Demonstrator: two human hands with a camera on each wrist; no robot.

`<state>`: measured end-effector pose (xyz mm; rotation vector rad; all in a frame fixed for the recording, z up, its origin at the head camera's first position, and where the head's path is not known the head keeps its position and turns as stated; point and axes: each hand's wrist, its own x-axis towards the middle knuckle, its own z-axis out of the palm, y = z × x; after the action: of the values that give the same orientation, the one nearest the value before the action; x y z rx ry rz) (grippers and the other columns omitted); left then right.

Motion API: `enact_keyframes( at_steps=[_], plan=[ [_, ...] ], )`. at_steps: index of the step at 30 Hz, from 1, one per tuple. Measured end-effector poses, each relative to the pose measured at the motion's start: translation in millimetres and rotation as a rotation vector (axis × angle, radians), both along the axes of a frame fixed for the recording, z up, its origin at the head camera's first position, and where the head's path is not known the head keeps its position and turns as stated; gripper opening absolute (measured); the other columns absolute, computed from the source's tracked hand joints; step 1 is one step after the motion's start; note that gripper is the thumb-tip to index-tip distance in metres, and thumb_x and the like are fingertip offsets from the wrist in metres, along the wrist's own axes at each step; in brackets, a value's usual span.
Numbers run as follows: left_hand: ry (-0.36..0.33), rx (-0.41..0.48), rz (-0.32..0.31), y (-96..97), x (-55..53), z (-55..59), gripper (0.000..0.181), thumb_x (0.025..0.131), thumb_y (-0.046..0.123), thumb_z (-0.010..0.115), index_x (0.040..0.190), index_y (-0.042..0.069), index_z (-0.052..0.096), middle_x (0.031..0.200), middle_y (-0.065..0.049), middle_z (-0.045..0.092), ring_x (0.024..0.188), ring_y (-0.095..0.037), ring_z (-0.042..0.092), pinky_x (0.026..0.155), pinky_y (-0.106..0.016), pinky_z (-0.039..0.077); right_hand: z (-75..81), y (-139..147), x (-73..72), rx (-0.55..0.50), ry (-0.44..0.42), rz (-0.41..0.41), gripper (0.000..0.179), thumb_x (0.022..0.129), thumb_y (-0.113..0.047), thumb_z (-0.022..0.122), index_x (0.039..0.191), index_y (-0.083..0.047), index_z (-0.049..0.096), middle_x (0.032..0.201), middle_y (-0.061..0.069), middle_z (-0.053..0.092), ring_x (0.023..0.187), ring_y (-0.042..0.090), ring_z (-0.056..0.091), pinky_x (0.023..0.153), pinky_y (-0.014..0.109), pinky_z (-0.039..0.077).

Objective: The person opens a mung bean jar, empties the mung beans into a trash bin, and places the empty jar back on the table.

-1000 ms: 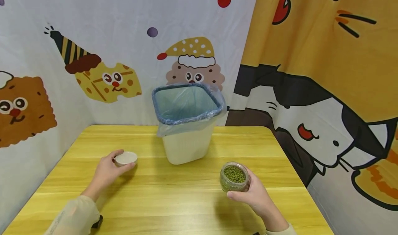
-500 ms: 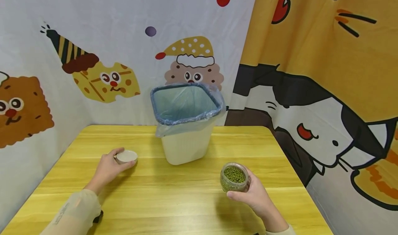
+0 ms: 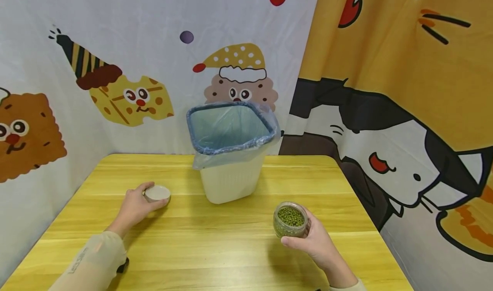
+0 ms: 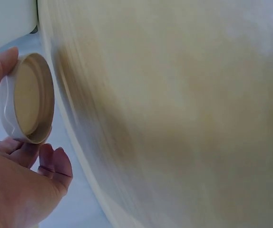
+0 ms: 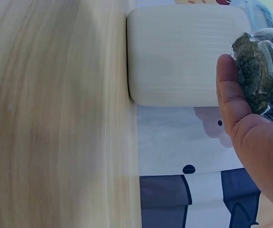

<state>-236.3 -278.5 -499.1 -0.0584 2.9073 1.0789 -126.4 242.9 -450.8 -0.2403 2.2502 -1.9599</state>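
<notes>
My left hand (image 3: 135,205) pinches a round white jar lid (image 3: 157,193) between thumb and fingers, over the left part of the table. In the left wrist view the hollow underside of the lid (image 4: 28,97) faces the table. On the right, my right hand (image 3: 313,235) grips a small glass jar (image 3: 289,219) of green mung beans, its open top tilted toward the head camera. The right wrist view shows the jar (image 5: 260,71) at the frame's edge, with one finger of the right hand (image 5: 255,123) along its side.
A cream waste bin (image 3: 231,182) lined with a translucent blue bag (image 3: 231,147) stands at the back middle of the yellow wood-grain table (image 3: 215,248). Behind it hangs a white curtain (image 3: 146,17) with cartoon prints, and a yellow cat-print curtain (image 3: 385,68) runs along the right.
Both hands keep their holds and stay almost in place. The left forearm has shifted slightly, and the head view has moved a little.
</notes>
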Motion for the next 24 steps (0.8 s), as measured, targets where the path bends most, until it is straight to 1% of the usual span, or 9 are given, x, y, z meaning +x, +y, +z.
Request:
enact_keyframes(
  at_steps=[4,9,12,15,18,20,21,23,24],
  plan=[
    [-0.009,-0.02,-0.003,-0.6,0.6,0.7,0.103,0.091,0.057,0.081,0.159,-0.008,0.039,0.142,-0.044,0.049,0.123,-0.054,0.047,0.094,-0.064,0.056,-0.5,0.6,0.4,0.01,0.002,-0.004,0.087,0.083,-0.004,0.088,0.157,-0.005,0.043,0.146,0.019,0.059,0.125,0.016,0.067,0.102,0.026,0.06],
    [-0.027,-0.053,-0.021,-1.7,3.3,4.0,0.101,0.092,0.054,0.081,0.158,-0.01,0.039,0.149,-0.044,0.048,0.124,-0.055,0.045,0.095,-0.068,0.054,-0.4,1.1,0.7,0.016,-0.003,-0.013,0.087,0.082,-0.004,0.089,0.157,-0.005,0.043,0.146,0.019,0.06,0.125,0.016,0.067,0.102,0.025,0.059],
    [-0.031,-0.061,-0.026,-2.0,3.9,3.2,0.101,0.093,0.054,0.08,0.157,-0.012,0.039,0.151,-0.043,0.047,0.124,-0.056,0.044,0.094,-0.068,0.054,-0.7,1.2,0.7,0.012,-0.001,-0.013,0.087,0.082,-0.004,0.088,0.156,-0.005,0.044,0.145,0.019,0.06,0.125,0.016,0.068,0.102,0.025,0.059],
    [-0.035,-0.062,-0.023,-1.7,4.0,1.9,0.101,0.094,0.055,0.079,0.158,-0.012,0.038,0.151,-0.043,0.047,0.125,-0.056,0.044,0.095,-0.068,0.055,-1.1,1.8,0.9,0.01,0.0,-0.012,0.086,0.082,-0.004,0.088,0.156,-0.005,0.044,0.145,0.02,0.061,0.125,0.017,0.068,0.103,0.025,0.059],
    [-0.03,-0.062,-0.016,-2.1,4.2,0.9,0.102,0.094,0.059,0.076,0.158,-0.011,0.038,0.147,-0.044,0.049,0.125,-0.055,0.042,0.093,-0.067,0.055,-1.4,2.4,1.1,0.01,0.002,-0.012,0.085,0.083,-0.004,0.088,0.156,-0.006,0.044,0.145,0.02,0.061,0.125,0.017,0.068,0.102,0.026,0.059],
    [-0.001,-0.08,-0.01,-2.5,4.3,0.4,0.101,0.095,0.062,0.074,0.157,-0.01,0.04,0.144,-0.044,0.052,0.125,-0.056,0.041,0.092,-0.066,0.054,-1.6,2.7,1.2,0.01,0.002,-0.016,0.085,0.083,-0.004,0.088,0.156,-0.005,0.044,0.145,0.02,0.061,0.124,0.017,0.068,0.102,0.026,0.06],
    [0.027,-0.09,-0.008,-2.5,4.2,0.3,0.099,0.096,0.063,0.072,0.156,-0.01,0.042,0.143,-0.043,0.054,0.126,-0.056,0.04,0.093,-0.067,0.053,-1.6,2.9,1.2,0.012,0.002,-0.02,0.085,0.083,-0.004,0.088,0.156,-0.005,0.044,0.145,0.02,0.061,0.124,0.017,0.068,0.102,0.026,0.06],
    [0.106,-0.099,0.0,-1.0,4.9,1.9,0.094,0.099,0.063,0.069,0.154,-0.01,0.046,0.142,-0.042,0.055,0.128,-0.058,0.04,0.096,-0.07,0.05,-1.4,3.1,1.3,0.012,-0.002,-0.029,0.086,0.083,-0.004,0.088,0.156,-0.005,0.044,0.145,0.02,0.061,0.124,0.017,0.068,0.102,0.026,0.06],
    [0.159,-0.103,0.006,0.6,5.2,3.6,0.091,0.1,0.061,0.068,0.153,-0.01,0.048,0.143,-0.041,0.056,0.13,-0.059,0.039,0.098,-0.071,0.047,-1.2,3.3,1.3,0.015,-0.005,-0.036,0.086,0.082,-0.004,0.088,0.156,-0.005,0.044,0.144,0.02,0.061,0.124,0.017,0.069,0.102,0.026,0.06]
  ],
)
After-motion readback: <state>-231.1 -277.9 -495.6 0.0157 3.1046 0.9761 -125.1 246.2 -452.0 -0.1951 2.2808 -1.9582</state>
